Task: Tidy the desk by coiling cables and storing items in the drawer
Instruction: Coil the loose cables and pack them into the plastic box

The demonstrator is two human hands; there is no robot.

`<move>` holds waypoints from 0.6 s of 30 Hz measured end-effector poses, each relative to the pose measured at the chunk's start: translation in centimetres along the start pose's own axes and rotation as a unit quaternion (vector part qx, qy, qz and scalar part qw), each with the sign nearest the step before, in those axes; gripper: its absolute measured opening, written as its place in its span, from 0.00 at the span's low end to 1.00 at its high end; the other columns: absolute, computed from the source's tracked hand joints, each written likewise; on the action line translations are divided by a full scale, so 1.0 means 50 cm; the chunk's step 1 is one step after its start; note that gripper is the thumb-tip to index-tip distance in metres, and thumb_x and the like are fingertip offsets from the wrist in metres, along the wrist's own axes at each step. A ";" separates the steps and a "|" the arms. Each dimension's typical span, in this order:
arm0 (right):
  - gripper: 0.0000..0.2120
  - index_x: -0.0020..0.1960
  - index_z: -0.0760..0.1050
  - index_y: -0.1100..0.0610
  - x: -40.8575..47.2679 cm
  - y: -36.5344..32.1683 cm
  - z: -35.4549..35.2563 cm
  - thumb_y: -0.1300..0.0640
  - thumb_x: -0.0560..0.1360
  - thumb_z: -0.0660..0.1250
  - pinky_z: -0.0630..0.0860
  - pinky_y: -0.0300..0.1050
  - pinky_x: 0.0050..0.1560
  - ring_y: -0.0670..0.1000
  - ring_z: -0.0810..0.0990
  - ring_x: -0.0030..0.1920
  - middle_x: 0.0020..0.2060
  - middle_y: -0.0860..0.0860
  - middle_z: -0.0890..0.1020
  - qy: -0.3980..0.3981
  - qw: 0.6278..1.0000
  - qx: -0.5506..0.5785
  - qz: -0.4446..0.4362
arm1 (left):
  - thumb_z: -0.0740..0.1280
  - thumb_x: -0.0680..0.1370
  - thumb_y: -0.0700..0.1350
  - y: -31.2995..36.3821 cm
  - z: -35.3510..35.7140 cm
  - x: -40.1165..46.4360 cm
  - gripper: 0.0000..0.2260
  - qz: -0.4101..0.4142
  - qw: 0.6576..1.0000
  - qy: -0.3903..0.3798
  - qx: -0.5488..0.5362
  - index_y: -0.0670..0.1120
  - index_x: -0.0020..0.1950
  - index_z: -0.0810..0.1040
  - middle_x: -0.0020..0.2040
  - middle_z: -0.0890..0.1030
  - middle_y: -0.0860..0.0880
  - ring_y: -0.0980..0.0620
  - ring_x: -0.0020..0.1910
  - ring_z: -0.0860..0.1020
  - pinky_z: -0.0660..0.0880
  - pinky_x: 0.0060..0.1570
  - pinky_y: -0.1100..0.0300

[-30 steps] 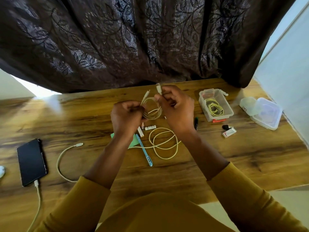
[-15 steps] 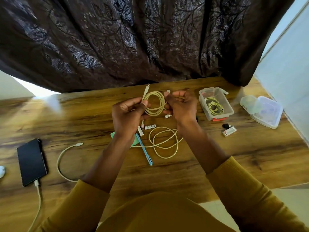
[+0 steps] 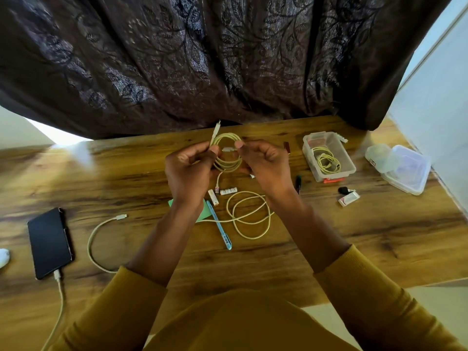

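Both hands above tabletop — left hand clamped on coiled cable, right hand pinching connector end across coil.

The person wears a mustard-yellow long-sleeved top of smooth knit. The left sleeve and right sleeve are pushed up, ending in ribbed cuffs below the elbows. Forearms and both hands are bare, without rings or watch.

Home desk corner, wooden desk, dark leaf-patterned curtain, charging phone
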State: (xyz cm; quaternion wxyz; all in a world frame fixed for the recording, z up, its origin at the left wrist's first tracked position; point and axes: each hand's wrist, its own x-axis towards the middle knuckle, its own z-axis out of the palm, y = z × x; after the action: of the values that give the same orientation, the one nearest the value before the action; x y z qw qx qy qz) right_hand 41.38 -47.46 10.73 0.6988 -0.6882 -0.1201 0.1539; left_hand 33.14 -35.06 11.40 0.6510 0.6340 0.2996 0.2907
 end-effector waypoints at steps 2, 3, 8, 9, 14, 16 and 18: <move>0.07 0.54 0.85 0.60 0.000 -0.003 -0.003 0.58 0.78 0.75 0.84 0.55 0.49 0.57 0.86 0.47 0.47 0.58 0.87 -0.015 1.000 0.005 0.008 | 0.73 0.80 0.38 0.002 -0.002 0.003 0.09 0.001 1.000 0.003 -0.001 0.41 0.60 0.85 0.47 0.89 0.45 0.47 0.45 0.88 0.85 0.43 0.51; 0.08 0.55 0.85 0.60 0.001 -0.004 -0.005 0.59 0.77 0.76 0.84 0.55 0.50 0.59 0.87 0.50 0.48 0.57 0.88 -0.023 1.000 0.007 0.013 | 0.73 0.80 0.38 0.002 -0.003 0.005 0.09 0.000 1.000 0.005 -0.002 0.41 0.60 0.85 0.47 0.89 0.45 0.47 0.45 0.88 0.85 0.42 0.52; 0.11 0.59 0.83 0.61 -0.001 -0.006 -0.004 0.65 0.77 0.74 0.83 0.57 0.55 0.62 0.86 0.53 0.50 0.57 0.88 -0.058 0.998 0.025 0.029 | 0.73 0.80 0.37 0.001 -0.001 0.007 0.09 -0.014 0.999 0.031 -0.014 0.39 0.60 0.85 0.47 0.88 0.45 0.48 0.45 0.88 0.84 0.40 0.56; 0.11 0.60 0.83 0.61 -0.003 -0.005 -0.003 0.66 0.77 0.73 0.83 0.57 0.55 0.62 0.86 0.53 0.50 0.57 0.88 -0.058 0.997 0.028 0.034 | 0.73 0.79 0.37 0.000 0.001 0.007 0.10 -0.018 0.999 0.035 -0.019 0.39 0.60 0.85 0.47 0.88 0.44 0.48 0.45 0.88 0.84 0.40 0.56; 0.13 0.61 0.81 0.61 -0.010 0.000 0.007 0.66 0.77 0.74 0.83 0.49 0.48 0.55 0.87 0.47 0.49 0.57 0.88 -0.044 0.995 0.061 0.064 | 0.74 0.79 0.38 -0.005 0.008 0.004 0.10 -0.021 0.998 0.060 -0.018 0.39 0.60 0.85 0.47 0.89 0.45 0.47 0.45 0.88 0.86 0.46 0.48; 0.15 0.62 0.80 0.61 -0.013 0.000 0.012 0.66 0.76 0.74 0.83 0.48 0.46 0.54 0.87 0.46 0.49 0.57 0.88 -0.042 0.993 0.080 0.078 | 0.75 0.78 0.38 -0.006 0.011 0.003 0.10 -0.018 0.997 0.068 -0.019 0.40 0.59 0.86 0.46 0.89 0.46 0.47 0.45 0.88 0.86 0.48 0.45; 0.17 0.63 0.78 0.61 -0.016 0.000 0.017 0.66 0.76 0.75 0.84 0.49 0.48 0.55 0.87 0.47 0.49 0.58 0.88 -0.041 0.990 0.091 0.095 | 0.76 0.78 0.39 -0.008 0.013 0.004 0.09 -0.012 0.997 0.073 -0.008 0.42 0.58 0.86 0.46 0.89 0.48 0.49 0.46 0.88 0.85 0.49 0.43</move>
State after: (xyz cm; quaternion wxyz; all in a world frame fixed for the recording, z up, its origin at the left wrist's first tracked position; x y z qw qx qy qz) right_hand 40.34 -46.99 10.79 0.7353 -0.6230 -0.0679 0.2579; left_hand 33.73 -35.34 10.99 0.6360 0.6024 0.3515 0.3302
